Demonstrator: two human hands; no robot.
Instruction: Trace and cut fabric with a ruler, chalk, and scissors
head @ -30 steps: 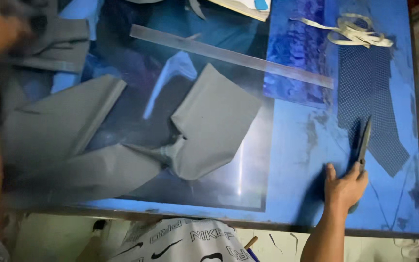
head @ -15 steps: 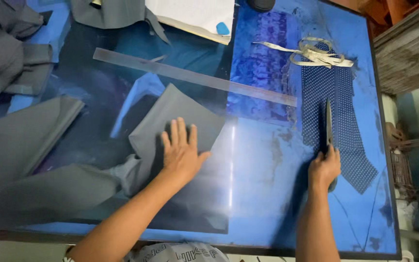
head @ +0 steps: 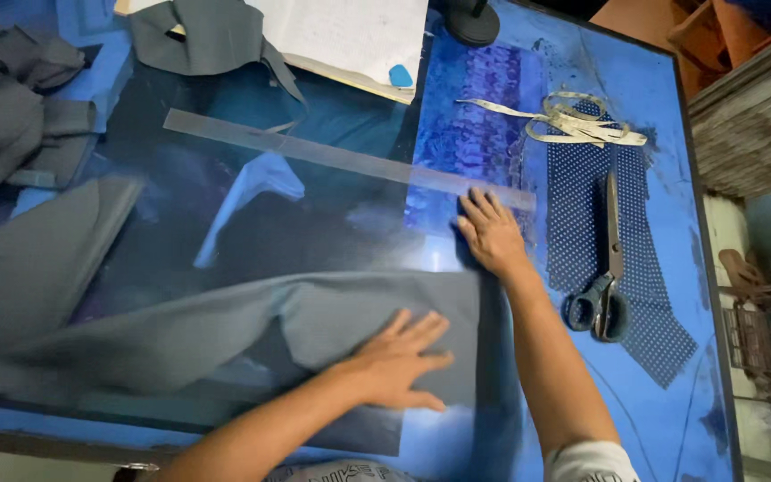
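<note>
My left hand (head: 401, 357) lies flat, fingers spread, on a grey piece of cloth (head: 225, 335) spread across the near part of the blue glass-topped table (head: 671, 98). My right hand (head: 491, 232) rests palm down on the table at the cloth's right edge, its fingertips at the end of a long clear ruler (head: 332, 156). Large dark-handled scissors (head: 607, 268) lie to the right of that hand on a dotted blue fabric strip (head: 635, 295). Neither hand grips anything.
A coiled measuring tape (head: 573, 120) lies at the back right. More grey cloth (head: 11, 116) is heaped at the back left, with white paper (head: 350, 36) and a dark round base (head: 472, 22) at the back edge. A wooden structure (head: 751, 125) stands beyond the table's right side.
My right hand has left the scissors and moved left to the ruler's end. My left hand has slid toward me and the grey cloth now lies flatter and wider.
</note>
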